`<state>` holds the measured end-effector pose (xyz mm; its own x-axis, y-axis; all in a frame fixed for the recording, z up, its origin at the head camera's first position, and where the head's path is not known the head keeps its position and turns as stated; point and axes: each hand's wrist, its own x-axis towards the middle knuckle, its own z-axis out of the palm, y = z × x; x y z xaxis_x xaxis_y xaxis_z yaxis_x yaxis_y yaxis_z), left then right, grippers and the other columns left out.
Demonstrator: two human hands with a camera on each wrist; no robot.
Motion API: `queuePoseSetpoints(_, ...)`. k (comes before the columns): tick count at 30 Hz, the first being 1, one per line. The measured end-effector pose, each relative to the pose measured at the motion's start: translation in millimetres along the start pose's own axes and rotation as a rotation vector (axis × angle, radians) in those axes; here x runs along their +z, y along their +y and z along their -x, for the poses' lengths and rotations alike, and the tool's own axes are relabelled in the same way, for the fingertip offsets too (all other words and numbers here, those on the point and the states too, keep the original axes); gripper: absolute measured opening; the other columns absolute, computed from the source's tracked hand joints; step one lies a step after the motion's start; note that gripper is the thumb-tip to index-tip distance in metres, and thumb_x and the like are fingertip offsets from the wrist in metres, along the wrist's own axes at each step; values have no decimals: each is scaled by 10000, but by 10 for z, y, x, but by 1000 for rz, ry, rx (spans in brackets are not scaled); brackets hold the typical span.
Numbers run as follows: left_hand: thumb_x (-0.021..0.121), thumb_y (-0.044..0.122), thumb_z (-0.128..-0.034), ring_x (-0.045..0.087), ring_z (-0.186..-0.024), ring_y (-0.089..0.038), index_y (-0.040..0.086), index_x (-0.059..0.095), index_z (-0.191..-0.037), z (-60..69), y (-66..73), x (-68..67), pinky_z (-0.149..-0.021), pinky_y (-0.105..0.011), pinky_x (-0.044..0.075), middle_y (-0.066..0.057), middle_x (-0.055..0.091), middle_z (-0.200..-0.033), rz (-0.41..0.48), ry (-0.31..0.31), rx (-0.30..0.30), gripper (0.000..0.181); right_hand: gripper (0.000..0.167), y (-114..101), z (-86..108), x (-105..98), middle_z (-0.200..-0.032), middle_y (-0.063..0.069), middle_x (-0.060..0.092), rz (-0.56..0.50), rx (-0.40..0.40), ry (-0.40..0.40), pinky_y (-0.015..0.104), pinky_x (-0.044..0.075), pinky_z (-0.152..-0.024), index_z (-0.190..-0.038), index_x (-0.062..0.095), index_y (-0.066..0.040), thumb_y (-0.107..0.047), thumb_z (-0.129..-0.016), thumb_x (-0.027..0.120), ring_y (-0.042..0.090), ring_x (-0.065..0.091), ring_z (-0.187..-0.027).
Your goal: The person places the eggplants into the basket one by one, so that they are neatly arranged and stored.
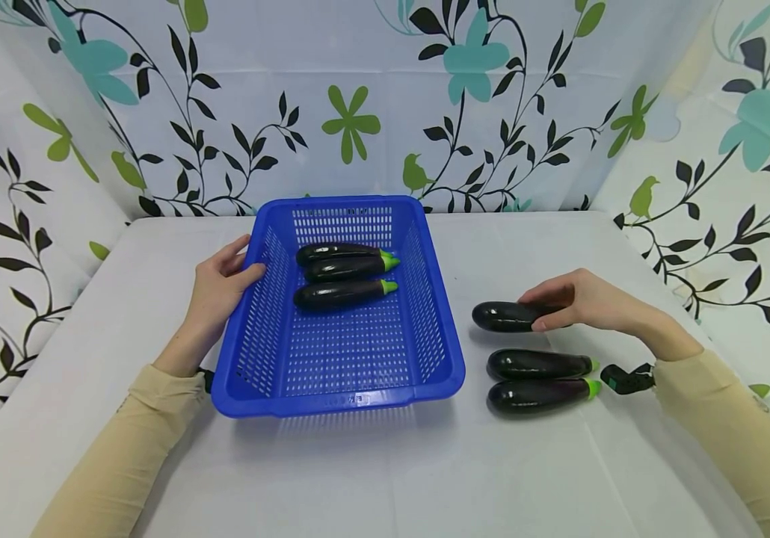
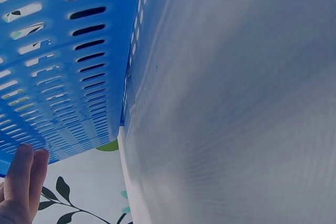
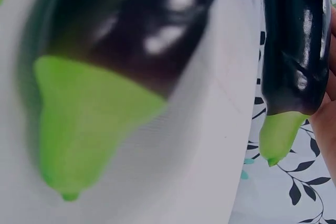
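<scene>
A blue perforated plastic basket (image 1: 358, 400) stands on the white table, with 3 dark eggplants (image 1: 345, 294) lying side by side in its far half. My left hand (image 1: 220, 280) grips the basket's left rim, thumb over the top; in the left wrist view its fingers (image 2: 37, 177) lie against the outer wall. To the right of the basket, my right hand (image 1: 583, 302) holds an eggplant (image 1: 502, 317) between thumb and fingers. The right wrist view shows this held eggplant (image 3: 294, 51) with its green cap pointing down. Two more eggplants (image 1: 540, 365) lie in front of that hand.
A white cloth covers the table (image 1: 371, 478). Patterned curtains (image 1: 277, 97) with leaves, flowers and birds hang behind and on both sides. A black strap (image 1: 627, 379) sits by the right wrist, near the green ends of the two lying eggplants.
</scene>
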<state>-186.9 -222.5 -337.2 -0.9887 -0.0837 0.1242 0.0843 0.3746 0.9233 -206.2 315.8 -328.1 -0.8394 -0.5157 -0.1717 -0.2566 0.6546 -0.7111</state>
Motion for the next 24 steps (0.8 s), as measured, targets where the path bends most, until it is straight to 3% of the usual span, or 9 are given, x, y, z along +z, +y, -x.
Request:
queuePoseSetpoints(16,578,235,-998,578,-986,0,64,326,-1561,-8,-9,0,-767,-79,518,-221,533,-1446,-11,0,4,640,480,-146,-35,-87,-1158,42,729,13,22,17,234,551,-833,-1229,710,-161,-303,-791,850,137,688,-997)
queuePoseSetpoints(24,577,240,-999,597,-1066,-95,70,322,-1563,-10,-3,0,-773,-84,519,-213,524,-1458,-16,0,2,642,485,-231,-66,-181,-1158,38,726,27,21,31,244,551,-825,-1249,701,-169,-321,-809,835,158,687,-979)
